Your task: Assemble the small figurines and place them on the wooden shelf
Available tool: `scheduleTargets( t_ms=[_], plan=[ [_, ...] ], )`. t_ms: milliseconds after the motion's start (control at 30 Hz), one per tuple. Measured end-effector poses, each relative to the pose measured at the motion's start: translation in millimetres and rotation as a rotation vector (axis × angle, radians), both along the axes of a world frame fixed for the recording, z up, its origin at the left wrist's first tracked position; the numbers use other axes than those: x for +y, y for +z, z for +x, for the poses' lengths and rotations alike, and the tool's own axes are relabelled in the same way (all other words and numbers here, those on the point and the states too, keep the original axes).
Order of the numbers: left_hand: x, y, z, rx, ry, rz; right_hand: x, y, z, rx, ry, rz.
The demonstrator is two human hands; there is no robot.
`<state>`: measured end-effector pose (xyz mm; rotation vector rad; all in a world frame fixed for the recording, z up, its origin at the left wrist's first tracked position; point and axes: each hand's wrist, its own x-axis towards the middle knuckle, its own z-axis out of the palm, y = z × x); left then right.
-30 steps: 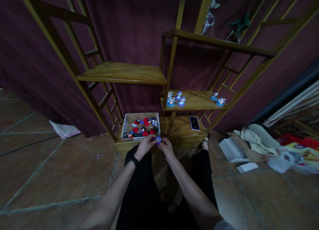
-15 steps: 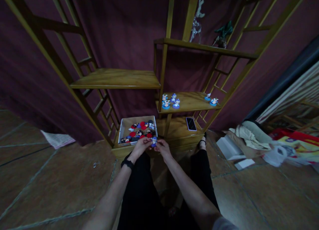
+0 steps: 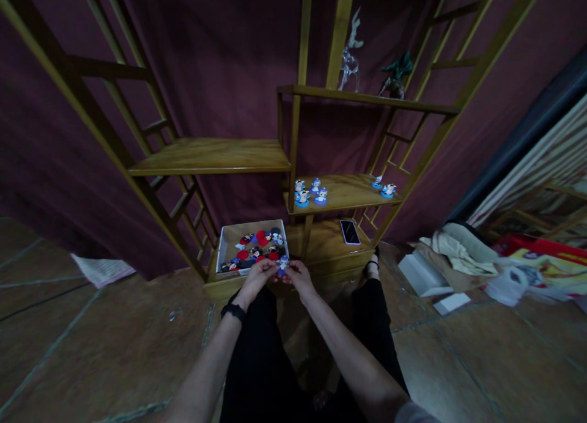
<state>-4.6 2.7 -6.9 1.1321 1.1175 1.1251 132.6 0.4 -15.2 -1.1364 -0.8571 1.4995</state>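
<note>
Figurine (image 3: pixel 283 264) in purple and white sits between my two hands, just beside the near right corner of the white-edged box (image 3: pixel 233 231). The fingers of my left hand (image 3: pixel 257 280) are closed on its left side and those of my right hand (image 3: pixel 301 279) on its right; which fingertip bears the weight is too small to tell. So light a hold could slip, I judge, if one side let go while the other had only an edge, and a drop past the board (image 3: pixel 321 244) to the tiled floor (image 3: pixel 137 325) might snap a thin part.

To the left, the box holds more figurines (image 3: pixel 262 237), red, black and blue, lying jumbled and touching. A careless left wrist could knock the box, and digging into the heap could drag two out together.

Farther off, the shelf (image 3: pixel 351 191) bears a tight cluster of blue-based and purple-based figurines (image 3: pixel 321 196) at its left end and two blue-based ones (image 3: pixel 387 191) at its right. A knuckle brushing the cluster could topple one into the rest, since they stand so close to each other and to the near edge. Below, toward the right, a phone (image 3: pixel 350 232) lies flat on the board; anything falling from that shelf might hit its screen. Higher up, a clear deer ornament (image 3: pixel 350 68) looks brittle, and a jolt could unsettle it.
</note>
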Motion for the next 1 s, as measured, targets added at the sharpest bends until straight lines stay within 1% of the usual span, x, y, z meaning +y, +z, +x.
scheduleTargets(
  t_ms=[167,333,433,533,667,800,1000],
  plan=[
    [0.0,-1.1,-0.5,-0.008,-0.03,0.012,0.9,-1.1,0.4,-0.017,0.065,0.044],
    [0.4,-1.3,-1.0,-0.017,-0.032,-0.018,5.4,-5.1,-0.4,-0.029,0.044,0.023],
    [0.9,-0.2,-1.2,-0.012,-0.057,-0.026,6.8,-5.0,-1.2,-0.02,0.042,0.017],
    [1.2,1.3,-0.8,0.009,-0.079,-0.018,6.9,-3.3,-1.3,-0.02,0.058,0.01],
    [1.1,2.2,0.2,0.051,-0.059,-0.01,4.8,0.2,-1.2,0.017,0.061,-0.015],
    [1.2,2.7,0.7,0.062,-0.044,-0.015,1.4,4.6,-1.3,0.077,0.026,-0.054],
    [2.3,3.6,1.0,0.081,-0.036,-0.047,-2.4,9.6,1.7,0.144,0.019,-0.01]
  ],
)
